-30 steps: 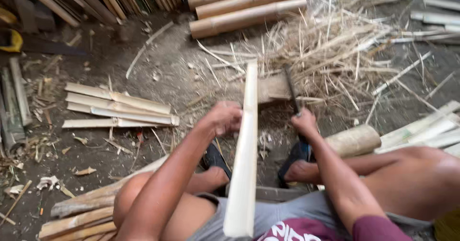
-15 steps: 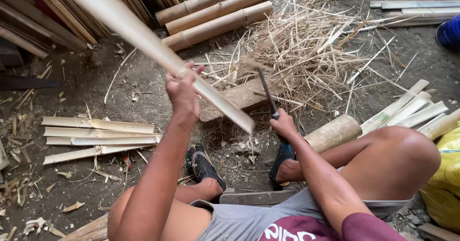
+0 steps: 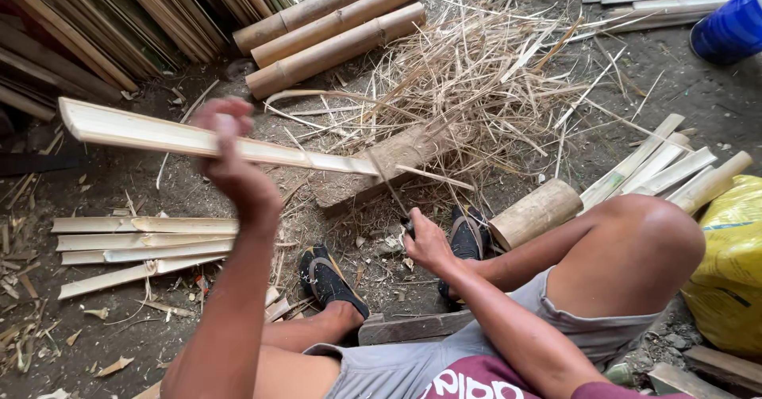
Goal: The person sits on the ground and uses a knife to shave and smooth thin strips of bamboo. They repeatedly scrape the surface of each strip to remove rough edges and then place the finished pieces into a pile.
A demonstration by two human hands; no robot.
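Head view: we are now laying the bamboo slat (image 3: 198, 139) flat toward nine o'clock, left hand (image 3: 226, 149) clamped; right hand (image 3: 427, 240) gripping the blade (image 3: 390, 188), ready to split.

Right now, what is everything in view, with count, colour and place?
bamboo slat: one, pale, held level at left
chopping block: one, brown, centre
blade: one, dark, thin, by the block
round bamboo poles: three, tan, top
bamboo shavings: heap, straw-coloured, top centre
split slats: several, pale, left ground
short bamboo piece: one, tan, right of centre
sack: one, yellow, right edge
left hand: grips slat
right hand: grips blade handle
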